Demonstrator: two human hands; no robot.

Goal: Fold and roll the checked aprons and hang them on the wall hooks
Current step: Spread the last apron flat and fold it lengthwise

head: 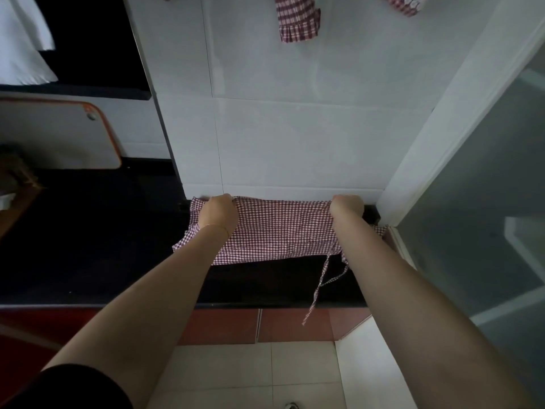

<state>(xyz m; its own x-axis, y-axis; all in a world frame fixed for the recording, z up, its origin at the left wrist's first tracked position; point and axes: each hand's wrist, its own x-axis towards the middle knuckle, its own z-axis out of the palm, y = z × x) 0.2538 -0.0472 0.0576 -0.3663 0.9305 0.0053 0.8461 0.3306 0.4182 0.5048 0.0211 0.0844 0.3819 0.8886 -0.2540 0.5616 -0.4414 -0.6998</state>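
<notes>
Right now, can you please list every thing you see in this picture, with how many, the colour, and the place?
apron on counter: one, red and white checked, flat at the back of the counter against the wall, a tie hanging over the front edge.
hanging aprons: parts of three, red and white checked, on the wall at the top.
counter: one, black, across the middle.
wall tiles: white, behind the counter.
cutting board: one, white with orange rim, leaning at left.
white cloth: one, top left.
cabinet doors: red, under the counter.
glass door: one, frosted, right.
left hand: grips the apron's far left edge.
right hand: grips its far right edge.
</notes>
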